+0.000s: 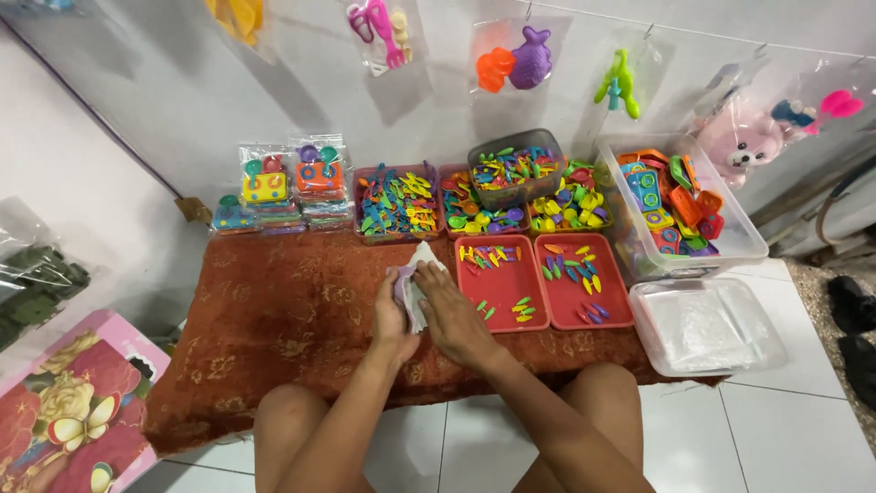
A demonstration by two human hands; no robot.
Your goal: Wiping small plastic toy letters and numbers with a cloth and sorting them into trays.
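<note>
Both forearms reach forward from the bottom of the view, bare, converging toward the middle. The left hand (pixel 392 315) is curled, palm turned inward toward the right, its fingers wrapped round something it grips. The right hand (pixel 453 315) lies palm down just beside it, fingers extended forward and slightly spread, its fingertips touching what the left hand grips. Two bare knees show below, either side of the arms.

Rust-brown floral-patterned cloth (pixel 274 310), two red trays (pixel 502 288), multicoloured small pieces (pixel 493 256), pink plush toy (pixel 744 146), white floor tiles (pixel 785 438)
</note>
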